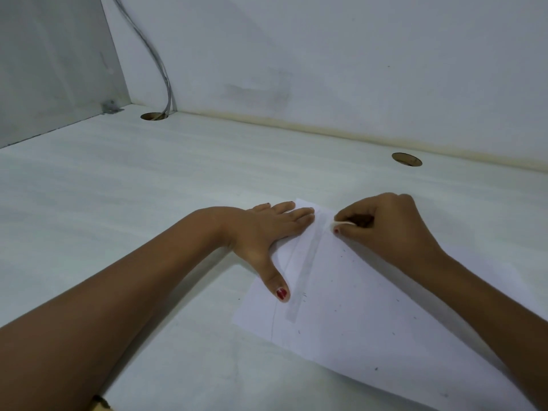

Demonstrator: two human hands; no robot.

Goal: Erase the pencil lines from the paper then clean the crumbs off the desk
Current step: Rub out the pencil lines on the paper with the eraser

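A white sheet of paper lies on the white desk, turned at an angle. A faint pencil line runs along its left side, beside a smudged grey band. My left hand presses flat on the paper's left edge, fingers straight and thumb spread. My right hand pinches a small white eraser at the upper end of the grey band, near the paper's top edge. Small dark crumbs are scattered over the sheet.
The desk sits in a corner, with a white back wall and a grey side panel. Two round cable holes open near the back edge. A grey cable drops into the left hole.
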